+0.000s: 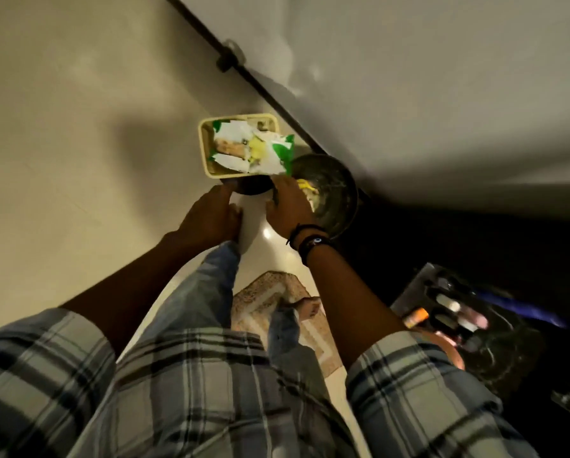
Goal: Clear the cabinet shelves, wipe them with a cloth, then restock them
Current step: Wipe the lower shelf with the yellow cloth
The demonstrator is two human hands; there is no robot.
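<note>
Cream tray [202,145] half-hides dark bowl [254,188]; left hand [211,218], right hand [288,211] grips unclear.

A cream rectangular tub [201,143], open-topped, holds crumpled green-and-white packets [257,152], one corner poking over its rim. Just beside it sits a dark round pan [336,190], smeared inside.

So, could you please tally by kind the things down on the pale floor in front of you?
Cream tub: 1
Dark round pan: 1
Patterned mat: 1
Total: 3, leaving out an unclear dark shape below the tub.
</note>
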